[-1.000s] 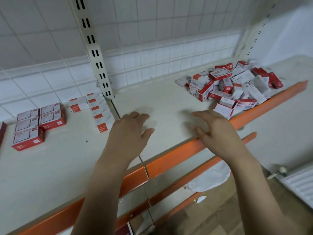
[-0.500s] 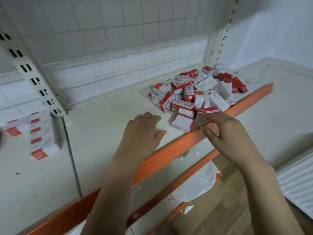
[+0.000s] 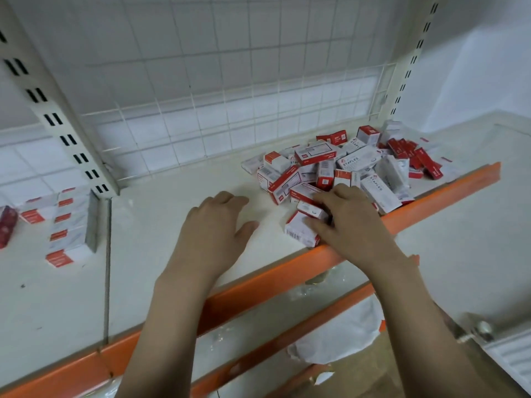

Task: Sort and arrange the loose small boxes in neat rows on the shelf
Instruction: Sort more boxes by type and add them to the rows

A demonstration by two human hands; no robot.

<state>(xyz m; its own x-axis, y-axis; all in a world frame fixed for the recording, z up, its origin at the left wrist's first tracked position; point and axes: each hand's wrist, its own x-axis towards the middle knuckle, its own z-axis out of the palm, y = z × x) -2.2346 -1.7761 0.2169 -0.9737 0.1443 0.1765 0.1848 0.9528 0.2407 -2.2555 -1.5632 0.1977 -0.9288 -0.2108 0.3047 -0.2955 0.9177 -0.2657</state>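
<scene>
Small red-and-white cardboard staple boxes point(image 3: 342, 170) lie in a loose heap toward the right end of the white shelf with an orange front lip point(image 3: 178, 214), several tilted or resting on one another. The right hand point(image 3: 349, 222) rests on the near edge of the heap, fingers spread, covering one box beside a white barcoded box point(image 3: 301, 232) at the lip; whether anything is actually gripped cannot be told. The left hand point(image 3: 214, 234) is over bare shelf, fingers loosely open, holding nothing. Such boxes are probably light, stiff and smooth-sided, best pinched across the two long faces. Further left, beyond the slotted white upright point(image 3: 61, 122), a neat row of similar boxes point(image 3: 67, 225) stands. No containers are visible.
</scene>
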